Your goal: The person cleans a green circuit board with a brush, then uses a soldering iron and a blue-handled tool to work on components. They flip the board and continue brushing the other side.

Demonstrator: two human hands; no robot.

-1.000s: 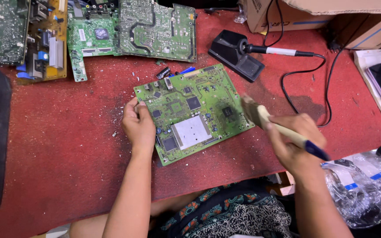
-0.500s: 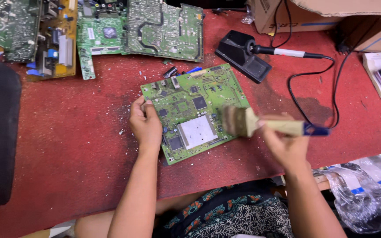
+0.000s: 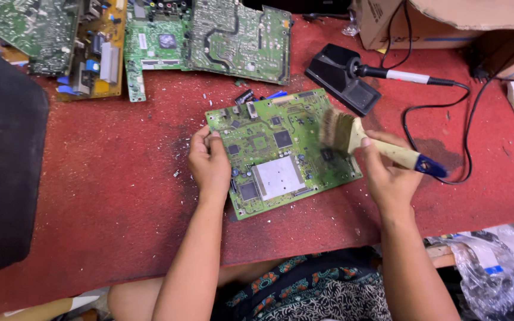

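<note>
On the red mat (image 3: 90, 178) we pin one green circuit board (image 3: 281, 151) with left hand (image 3: 209, 163) fingers curled on its edge; right hand (image 3: 391, 175) grips one paintbrush (image 3: 364, 139), bristles over it.

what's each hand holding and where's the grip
The right hand holds a brush by its pale handle, bristles over the green board. The left hand pins that board at its left edge.
</note>
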